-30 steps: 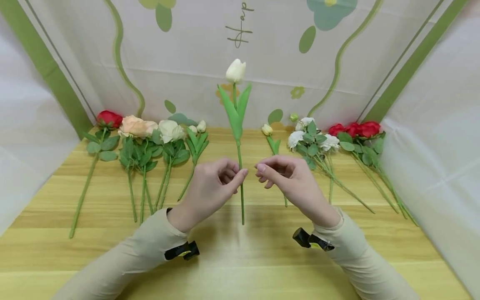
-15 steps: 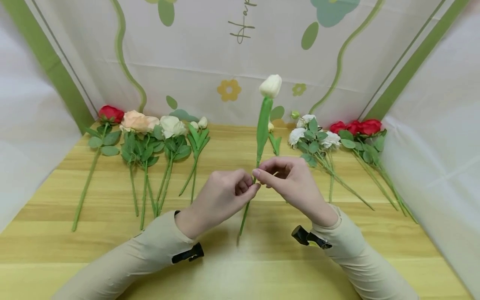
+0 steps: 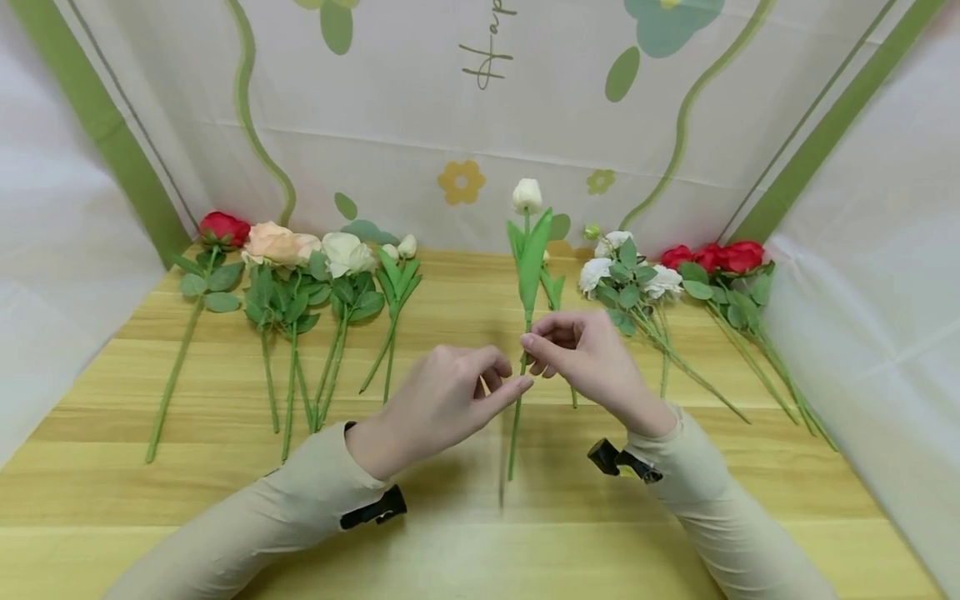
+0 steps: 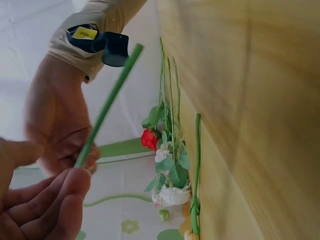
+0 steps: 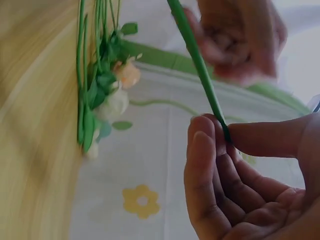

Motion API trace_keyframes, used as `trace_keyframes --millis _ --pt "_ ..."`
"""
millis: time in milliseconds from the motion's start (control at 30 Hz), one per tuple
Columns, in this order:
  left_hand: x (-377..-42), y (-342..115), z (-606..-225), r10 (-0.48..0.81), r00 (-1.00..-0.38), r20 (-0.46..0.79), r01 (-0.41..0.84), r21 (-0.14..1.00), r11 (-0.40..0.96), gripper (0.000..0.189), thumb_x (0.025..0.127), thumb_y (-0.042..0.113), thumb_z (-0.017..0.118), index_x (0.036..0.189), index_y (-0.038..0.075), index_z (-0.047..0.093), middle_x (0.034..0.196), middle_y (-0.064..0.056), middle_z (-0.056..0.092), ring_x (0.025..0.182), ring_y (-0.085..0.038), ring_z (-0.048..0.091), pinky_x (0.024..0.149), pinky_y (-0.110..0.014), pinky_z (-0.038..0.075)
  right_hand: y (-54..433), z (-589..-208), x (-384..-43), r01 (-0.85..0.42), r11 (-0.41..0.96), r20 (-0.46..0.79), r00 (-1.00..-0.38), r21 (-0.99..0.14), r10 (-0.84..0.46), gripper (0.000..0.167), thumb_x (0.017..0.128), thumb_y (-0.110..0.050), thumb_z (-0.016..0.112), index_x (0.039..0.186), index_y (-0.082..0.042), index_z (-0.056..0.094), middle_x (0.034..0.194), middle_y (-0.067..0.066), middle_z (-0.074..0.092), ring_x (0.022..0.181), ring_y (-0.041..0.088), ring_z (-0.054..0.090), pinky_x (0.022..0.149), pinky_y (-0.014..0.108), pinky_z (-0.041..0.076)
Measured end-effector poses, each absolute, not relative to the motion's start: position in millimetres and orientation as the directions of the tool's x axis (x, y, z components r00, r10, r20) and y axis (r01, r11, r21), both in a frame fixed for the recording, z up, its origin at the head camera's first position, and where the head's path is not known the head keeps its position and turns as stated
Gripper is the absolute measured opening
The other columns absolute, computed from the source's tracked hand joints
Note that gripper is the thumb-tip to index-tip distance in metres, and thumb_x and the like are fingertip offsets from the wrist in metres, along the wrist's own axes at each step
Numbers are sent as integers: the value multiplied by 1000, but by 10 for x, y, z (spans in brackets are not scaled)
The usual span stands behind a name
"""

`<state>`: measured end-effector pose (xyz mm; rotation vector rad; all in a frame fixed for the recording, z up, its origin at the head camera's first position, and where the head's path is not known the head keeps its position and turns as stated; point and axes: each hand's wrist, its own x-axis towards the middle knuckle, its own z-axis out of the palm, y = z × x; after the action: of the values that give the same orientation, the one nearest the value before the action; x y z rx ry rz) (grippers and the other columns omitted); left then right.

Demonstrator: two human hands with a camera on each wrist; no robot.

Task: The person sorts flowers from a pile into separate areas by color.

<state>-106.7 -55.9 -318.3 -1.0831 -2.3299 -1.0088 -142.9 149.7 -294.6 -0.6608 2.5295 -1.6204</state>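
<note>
A white artificial tulip point(image 3: 527, 197) stands nearly upright over the middle of the table, its green leaves below the bloom. My right hand point(image 3: 588, 357) pinches its stem between thumb and fingertips, just under the leaves. In the right wrist view the green stem point(image 5: 201, 70) runs upward out of that pinch. My left hand point(image 3: 438, 404) is right beside the stem, slightly lower, its thumb and fingers spread apart. The left wrist view has the left fingertips point(image 4: 75, 182) close to the stem point(image 4: 112, 100), with the thumb away from them.
On the wooden table point(image 3: 450, 550) at left lie a red rose point(image 3: 223, 228), peach roses point(image 3: 272, 243), a cream rose point(image 3: 347, 254) and small white tulips point(image 3: 407, 246). At right are another tulip point(image 3: 553, 287), white flowers point(image 3: 596, 277) and red roses point(image 3: 741, 257). A printed cloth point(image 3: 375, 100) hangs behind.
The tulip has moved right and down and passed from my left hand to my right. The left fingers have parted from the stem. The flowers on the table have stayed put.
</note>
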Motion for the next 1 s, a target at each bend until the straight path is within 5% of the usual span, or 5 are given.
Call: trace_keyframes --millis 233,367,533,767,1000 --pt "-1078 -668 -3142 538 -681 497 730 400 554 22 98 24 62 80 15 69 63 13 57 48 5 47 48 -16 42 1685 -3130 -1822 -225 589 61 -956 -776 -286 13 93 -9 66 88 1 72 75 11 70 61 24 67 59 39 56" --pt "-1089 -689 -3132 527 -693 491 716 387 581 24 99 23 61 77 16 68 58 15 50 45 3 42 44 -19 39 1774 -3214 -2058 -189 719 9 -969 -668 -245 19 92 -8 63 78 0 73 69 11 69 62 27 68 56 33 54" --pt "-1092 -707 -3128 520 -694 497 713 379 590 25 99 22 61 74 18 65 56 16 47 43 3 40 43 -19 37 1813 -3218 -2337 -103 772 -104 -971 -627 -213 23 88 -3 55 74 4 72 66 14 68 67 35 69 61 40 57" --pt "-1091 -722 -3113 513 -719 468 689 385 614 26 98 23 60 73 20 63 55 16 46 43 1 40 42 -20 36 1762 -3242 -2614 -81 870 -143 -975 -486 -171 30 79 2 46 50 -8 50 57 15 64 54 31 66 53 39 55" --pt "-1099 -718 -3103 520 -731 442 678 378 630 27 99 24 59 71 21 60 54 15 45 43 0 39 42 -21 36 1704 -3301 -2770 -52 901 -174 -975 -430 -140 18 78 2 46 63 -3 54 62 19 65 55 31 67 54 42 56"
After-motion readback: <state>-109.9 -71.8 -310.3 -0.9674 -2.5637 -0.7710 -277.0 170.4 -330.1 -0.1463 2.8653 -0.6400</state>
